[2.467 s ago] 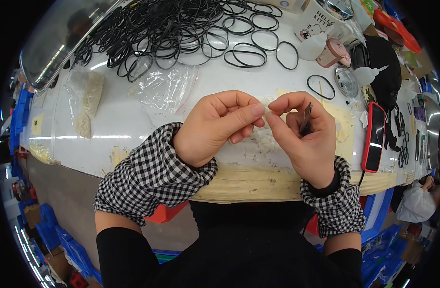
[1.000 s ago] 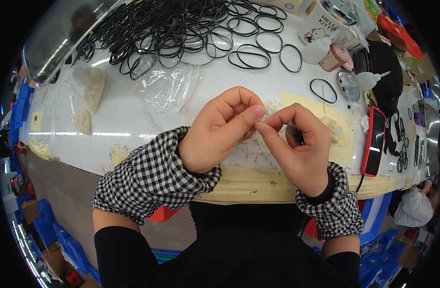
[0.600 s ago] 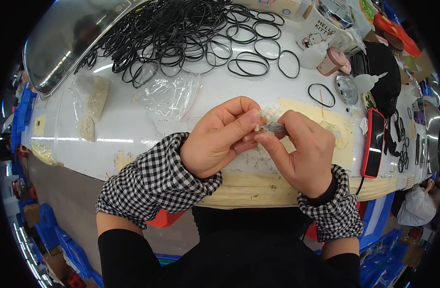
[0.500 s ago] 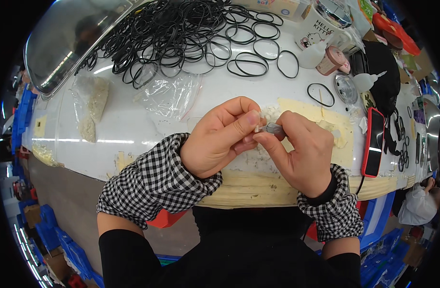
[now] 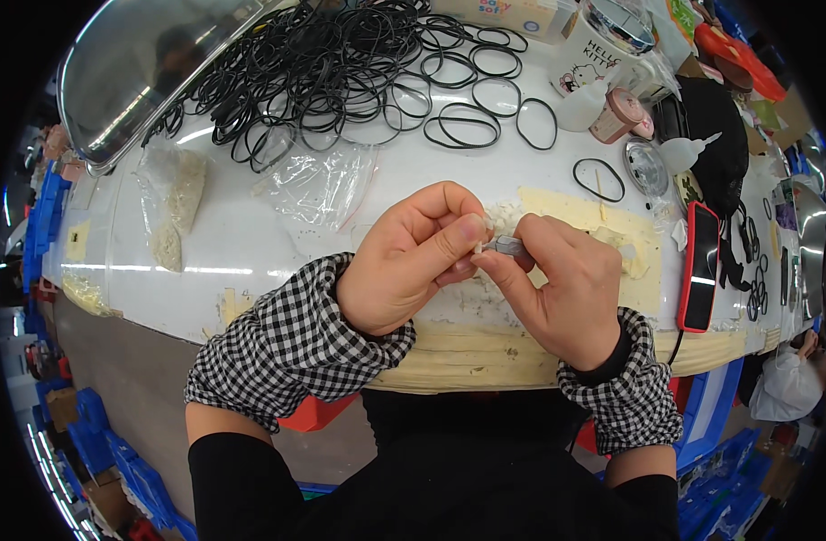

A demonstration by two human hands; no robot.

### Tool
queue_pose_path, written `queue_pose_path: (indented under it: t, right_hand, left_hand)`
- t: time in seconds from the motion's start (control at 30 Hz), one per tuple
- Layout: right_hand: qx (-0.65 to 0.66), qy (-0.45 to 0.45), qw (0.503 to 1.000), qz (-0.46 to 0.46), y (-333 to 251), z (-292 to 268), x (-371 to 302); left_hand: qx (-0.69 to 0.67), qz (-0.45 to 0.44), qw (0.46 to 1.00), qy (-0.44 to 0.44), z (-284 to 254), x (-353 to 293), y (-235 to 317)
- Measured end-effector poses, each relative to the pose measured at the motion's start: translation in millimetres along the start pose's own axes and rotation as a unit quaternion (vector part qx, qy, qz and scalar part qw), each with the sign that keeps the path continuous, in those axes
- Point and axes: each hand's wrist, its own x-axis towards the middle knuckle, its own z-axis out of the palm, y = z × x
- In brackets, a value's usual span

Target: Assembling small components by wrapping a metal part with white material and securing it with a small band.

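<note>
My left hand is closed, thumb and fingertips pinching a small white piece that is mostly hidden. From the right, my right hand grips a short grey metal tool between thumb and curled fingers. It looks like a small blade, and its narrow tip reaches the white piece. Both hands meet over the front of the table. Just behind the fingertips lies a little heap of small white pieces, on a cream-coloured sheet taped to the table.
Black rubber rings are heaped at the back, with loose ones nearer. On the left lie a clear bag and a bag of pale bits. A red-framed phone, a white cup and a squeeze bottle stand or lie right.
The grey tool has turned slightly, and more of its narrow tip shows beside the left fingertips. Both hands stay in nearly the same place.
</note>
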Motion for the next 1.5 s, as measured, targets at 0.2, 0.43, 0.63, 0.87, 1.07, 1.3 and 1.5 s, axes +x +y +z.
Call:
queue_pose_path:
  t: [0.2,0.43,0.63,0.87,1.07,1.3,1.5]
  right_hand:
    - [0.002,-0.008,1.0,-0.002,0.1,-0.7,-0.4]
    - [-0.024,0.012,1.0,-0.008,-0.1,0.0,1.2]
    - [-0.046,-0.005,0.999,-0.005,-0.4,-1.6,0.7]
    - [-0.025,-0.006,1.0,0.004,-0.1,-1.6,0.6]
    - [-0.052,-0.007,0.999,-0.005,0.9,-2.1,0.3]
    - [-0.044,-0.002,0.999,-0.002,0.5,-2.9,0.2]
    - [-0.053,-0.026,0.998,-0.007,0.5,-5.0,-0.5]
  left_hand:
    - [0.011,0.001,1.0,-0.001,-1.0,0.2,-0.4]
    - [0.029,-0.004,0.999,0.018,0.1,-0.5,2.4]
    - [0.053,-0.01,0.998,0.046,1.7,-0.6,3.0]
    - [0.048,0.0,0.998,0.038,-1.8,0.5,1.3]
    - [0.069,-0.002,0.997,0.03,-1.2,-0.2,2.6]
    - [0.085,0.005,0.996,0.03,0.1,0.2,3.1]
    - [0.074,-0.005,0.997,0.035,-1.5,-0.3,2.2]
